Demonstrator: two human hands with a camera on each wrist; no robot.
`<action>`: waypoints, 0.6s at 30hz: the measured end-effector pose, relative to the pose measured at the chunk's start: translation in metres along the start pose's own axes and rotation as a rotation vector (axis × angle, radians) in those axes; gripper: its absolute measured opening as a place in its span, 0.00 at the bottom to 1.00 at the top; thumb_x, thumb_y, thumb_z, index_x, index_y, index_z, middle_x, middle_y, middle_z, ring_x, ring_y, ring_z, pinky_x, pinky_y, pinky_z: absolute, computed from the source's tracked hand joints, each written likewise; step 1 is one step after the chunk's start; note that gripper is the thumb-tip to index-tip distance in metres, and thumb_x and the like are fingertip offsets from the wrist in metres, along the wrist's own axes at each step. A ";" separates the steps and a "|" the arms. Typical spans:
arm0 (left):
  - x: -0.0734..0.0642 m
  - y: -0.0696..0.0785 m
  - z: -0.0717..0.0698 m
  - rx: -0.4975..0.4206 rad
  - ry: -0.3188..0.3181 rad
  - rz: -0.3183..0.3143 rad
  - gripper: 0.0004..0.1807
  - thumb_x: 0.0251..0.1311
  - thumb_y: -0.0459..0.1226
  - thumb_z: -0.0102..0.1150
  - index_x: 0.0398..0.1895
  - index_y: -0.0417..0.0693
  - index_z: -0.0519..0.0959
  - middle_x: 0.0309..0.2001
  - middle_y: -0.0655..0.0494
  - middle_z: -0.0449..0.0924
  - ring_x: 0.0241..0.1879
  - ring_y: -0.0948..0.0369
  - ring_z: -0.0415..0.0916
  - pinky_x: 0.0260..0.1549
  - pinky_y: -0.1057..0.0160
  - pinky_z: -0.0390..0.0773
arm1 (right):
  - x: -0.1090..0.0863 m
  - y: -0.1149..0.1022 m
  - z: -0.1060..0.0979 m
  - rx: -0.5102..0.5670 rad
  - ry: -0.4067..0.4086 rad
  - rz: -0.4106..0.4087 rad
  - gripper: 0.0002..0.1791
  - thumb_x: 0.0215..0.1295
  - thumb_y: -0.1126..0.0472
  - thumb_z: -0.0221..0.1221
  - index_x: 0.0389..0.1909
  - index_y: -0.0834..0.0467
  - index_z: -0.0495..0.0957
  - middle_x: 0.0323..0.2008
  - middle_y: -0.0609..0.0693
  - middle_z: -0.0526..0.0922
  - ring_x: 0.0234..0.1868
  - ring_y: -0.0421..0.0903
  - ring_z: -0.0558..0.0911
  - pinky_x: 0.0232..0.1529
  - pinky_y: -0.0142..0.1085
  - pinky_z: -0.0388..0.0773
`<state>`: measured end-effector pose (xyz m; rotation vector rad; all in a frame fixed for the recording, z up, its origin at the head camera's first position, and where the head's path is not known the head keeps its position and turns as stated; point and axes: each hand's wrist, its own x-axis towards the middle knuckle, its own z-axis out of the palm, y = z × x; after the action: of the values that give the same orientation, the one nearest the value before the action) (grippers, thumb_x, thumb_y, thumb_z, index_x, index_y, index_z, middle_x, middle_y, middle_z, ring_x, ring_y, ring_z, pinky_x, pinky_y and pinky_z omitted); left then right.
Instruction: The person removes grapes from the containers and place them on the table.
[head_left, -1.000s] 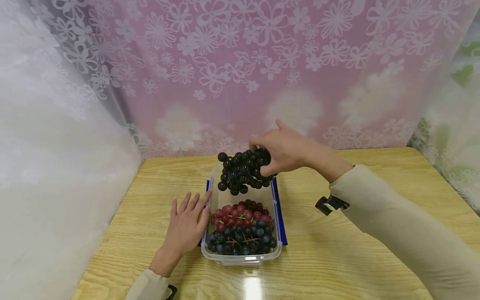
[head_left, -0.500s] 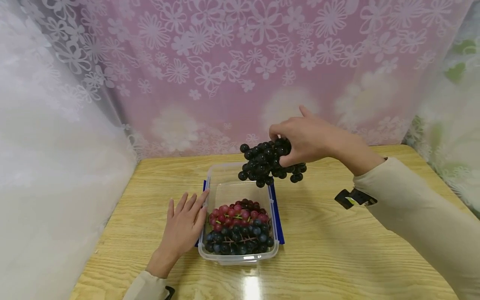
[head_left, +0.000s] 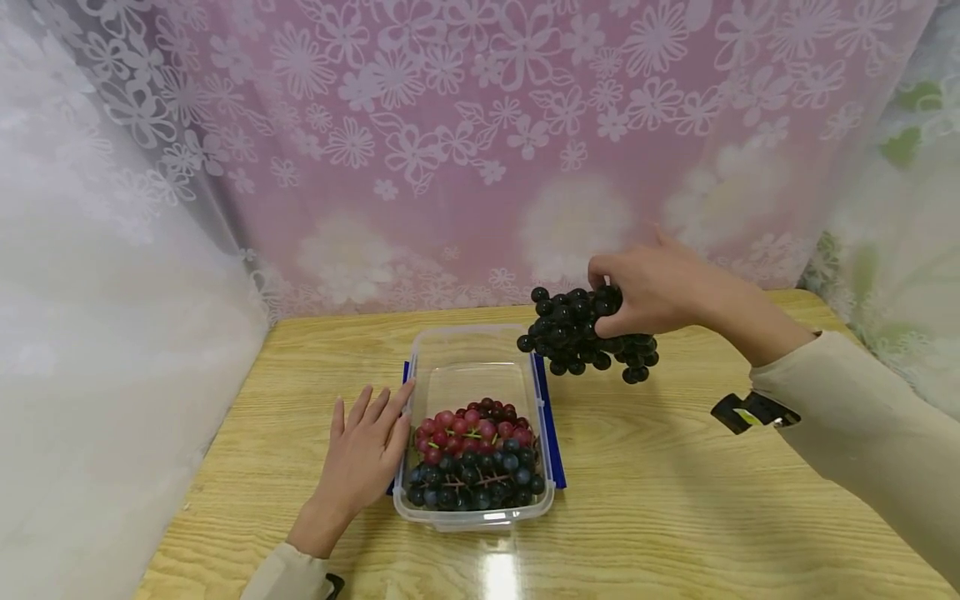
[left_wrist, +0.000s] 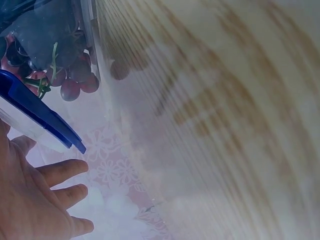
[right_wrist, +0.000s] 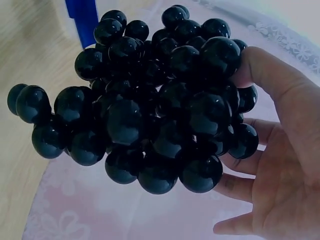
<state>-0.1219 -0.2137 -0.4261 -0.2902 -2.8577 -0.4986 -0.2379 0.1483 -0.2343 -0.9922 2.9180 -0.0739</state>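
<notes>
On the table (head_left: 622,483), the clear container (head_left: 474,520) holds dark-blue grapes (head_left: 482,498) and red grapes (head_left: 459,427). The black bunch (head_left: 570,323), outside but not yet set down, hangs beside it, pinched by the right hand (head_left: 663,287); the left hand (head_left: 362,457), fingers extended, apparently touches the container's side.

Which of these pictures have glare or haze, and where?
Head view: bright glare on the yellow wooden table near the clear plastic rectangular box; left wrist view: mostly hazy, washed out; right wrist view: dim, small highlights on the glossy black round grapes.
</notes>
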 end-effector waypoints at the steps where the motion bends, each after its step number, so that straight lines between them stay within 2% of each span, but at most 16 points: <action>1: 0.000 0.000 0.000 -0.003 0.000 0.000 0.26 0.74 0.53 0.34 0.73 0.68 0.57 0.65 0.45 0.67 0.70 0.45 0.51 0.63 0.35 0.38 | -0.001 0.002 0.002 0.006 -0.003 0.014 0.20 0.51 0.47 0.65 0.42 0.53 0.75 0.28 0.43 0.78 0.33 0.45 0.78 0.61 0.69 0.37; 5: -0.001 0.000 0.000 -0.011 0.001 -0.002 0.26 0.74 0.53 0.33 0.73 0.67 0.58 0.65 0.45 0.67 0.70 0.44 0.51 0.63 0.35 0.38 | -0.006 0.006 0.010 0.036 -0.025 0.064 0.20 0.52 0.46 0.64 0.41 0.53 0.75 0.30 0.44 0.79 0.32 0.46 0.77 0.59 0.68 0.45; 6: -0.001 0.000 0.000 -0.015 0.002 -0.002 0.26 0.74 0.53 0.33 0.73 0.67 0.58 0.65 0.45 0.67 0.69 0.44 0.52 0.63 0.35 0.38 | -0.007 0.007 0.013 0.055 -0.034 0.073 0.20 0.53 0.46 0.64 0.41 0.53 0.75 0.31 0.45 0.79 0.31 0.46 0.76 0.57 0.65 0.51; 8: -0.002 -0.001 0.001 -0.013 0.000 -0.005 0.26 0.74 0.53 0.32 0.73 0.67 0.58 0.65 0.45 0.67 0.69 0.45 0.52 0.63 0.36 0.38 | -0.010 0.008 0.017 0.083 -0.049 0.090 0.20 0.54 0.45 0.63 0.41 0.54 0.75 0.32 0.46 0.78 0.29 0.46 0.75 0.49 0.59 0.63; 10: -0.001 -0.001 0.000 -0.011 -0.004 -0.005 0.26 0.74 0.54 0.32 0.73 0.67 0.58 0.66 0.45 0.67 0.70 0.45 0.51 0.64 0.36 0.38 | -0.013 0.008 0.022 0.130 -0.064 0.108 0.21 0.55 0.46 0.63 0.43 0.56 0.75 0.34 0.49 0.78 0.28 0.46 0.74 0.39 0.51 0.69; 12: -0.001 -0.001 0.000 -0.007 -0.009 -0.004 0.27 0.74 0.54 0.31 0.74 0.67 0.57 0.66 0.46 0.66 0.70 0.45 0.51 0.64 0.36 0.37 | -0.017 0.009 0.027 0.185 -0.086 0.129 0.22 0.56 0.47 0.62 0.44 0.57 0.75 0.35 0.51 0.77 0.26 0.46 0.73 0.29 0.44 0.70; 18: 0.000 0.000 0.000 -0.008 -0.011 -0.004 0.27 0.74 0.54 0.32 0.74 0.67 0.58 0.66 0.45 0.66 0.70 0.45 0.51 0.64 0.36 0.37 | -0.025 0.010 0.043 0.324 -0.166 0.185 0.25 0.59 0.45 0.60 0.46 0.60 0.74 0.34 0.52 0.77 0.23 0.46 0.71 0.25 0.41 0.68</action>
<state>-0.1223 -0.2139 -0.4256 -0.2897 -2.8681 -0.5102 -0.2213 0.1706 -0.2765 -0.6430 2.7120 -0.4185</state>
